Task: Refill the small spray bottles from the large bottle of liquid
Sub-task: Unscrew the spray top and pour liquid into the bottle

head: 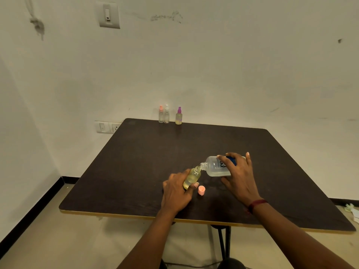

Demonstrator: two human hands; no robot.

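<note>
Now pouring, neck to neck, lower centre.
My left hand [177, 188] grips the small bottle [191, 178], tilted to meet the big bottle [214, 166] my right hand [240, 177] holds tipped; cap [201, 190] kept close.

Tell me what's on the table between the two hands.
Head view: a pink cap sits on the table between the left hand, gripping the small bottle, and the right hand, holding the large bottle.
</note>
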